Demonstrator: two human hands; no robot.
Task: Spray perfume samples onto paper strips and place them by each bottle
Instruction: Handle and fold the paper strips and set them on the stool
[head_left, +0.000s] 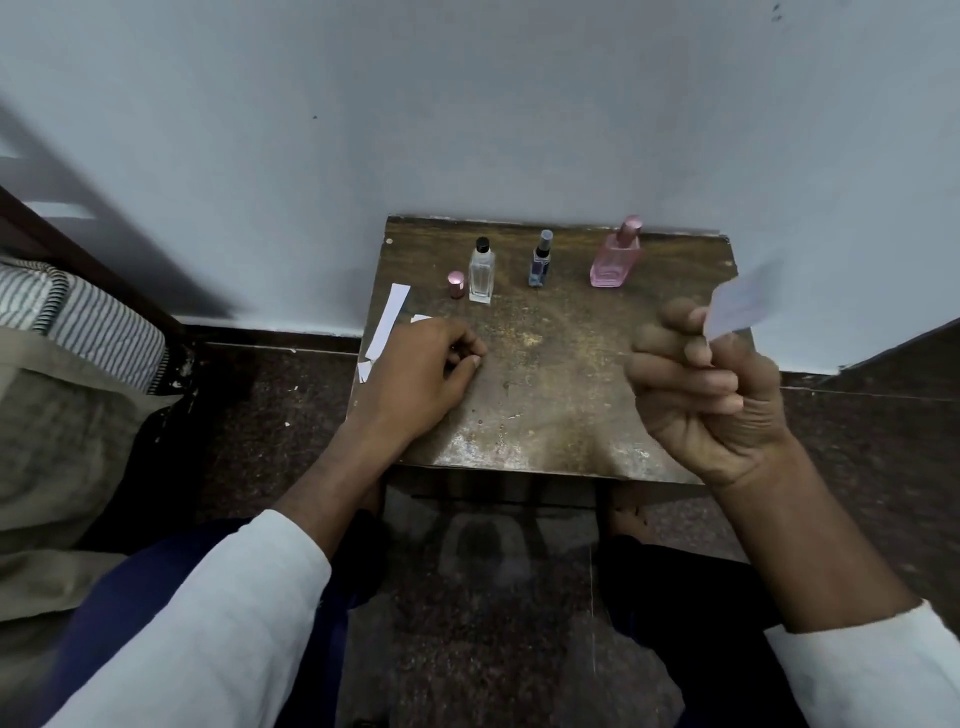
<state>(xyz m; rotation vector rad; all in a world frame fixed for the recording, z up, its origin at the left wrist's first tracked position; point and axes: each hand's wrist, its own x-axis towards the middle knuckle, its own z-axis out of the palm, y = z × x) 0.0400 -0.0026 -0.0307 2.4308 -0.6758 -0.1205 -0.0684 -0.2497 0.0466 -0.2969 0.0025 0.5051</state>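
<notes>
Blurred white paper, a strip, is pinched between the thumb and fingers of the right hand, raised above the right edge of the worn wooden surface; motion smears its far end. The left hand rests on the surface with fingers loosely curled, covering most of a second strip. A third strip lies beside it. Behind stand a clear bottle with a pink cap beside it, a small blue bottle and a pink bottle.
</notes>
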